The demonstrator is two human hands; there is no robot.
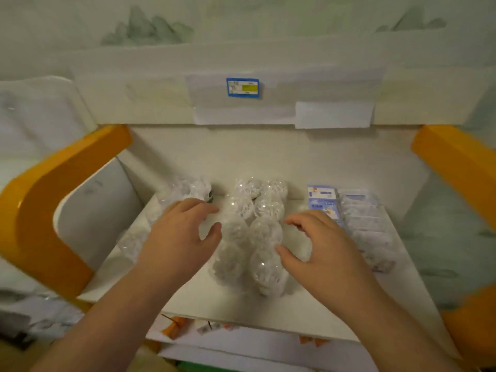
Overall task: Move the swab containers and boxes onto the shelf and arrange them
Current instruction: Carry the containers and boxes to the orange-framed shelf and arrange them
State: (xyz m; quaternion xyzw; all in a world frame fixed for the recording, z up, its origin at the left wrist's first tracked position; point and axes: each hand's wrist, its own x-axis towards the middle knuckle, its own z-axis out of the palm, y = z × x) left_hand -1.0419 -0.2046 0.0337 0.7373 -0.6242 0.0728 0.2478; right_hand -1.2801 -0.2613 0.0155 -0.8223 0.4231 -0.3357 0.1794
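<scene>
Shelf: a white board [308, 312] fills the middle of the frame, running from the lower centre back to a white rear wall.
Side brackets: an orange curved piece [40, 210] stands at the left edge, and another orange piece [456, 162] at the right edge.
Price tag: a blue-edged label with a yellow patch [243, 87] sits on the lip of the shelf above, upper centre.
Swab containers: clear round tubs of white swabs [255, 229] stand in two rows down the centre of the shelf, running from the back toward the front, touching one another.
More tubs: another group of clear tubs [185, 187] sits left of centre, partly hidden under the left hand; a few more [131, 244] lie further left near the bracket, blurred.
Boxes: a blue and white box [322, 200] stands right of centre at the back, just beside a row of clear flat packs [367, 226] that runs toward the front.
Left hand: the left hand [179, 234] hovers left of the centre rows, fingers loosely spread and gently bent, thumb near the side of a tub; I cannot tell whether it touches.
Right hand: the right hand [322, 242] is on the other side of the rows, fingers spread and curved, thumb pointing at the tubs, holding nothing.
</scene>
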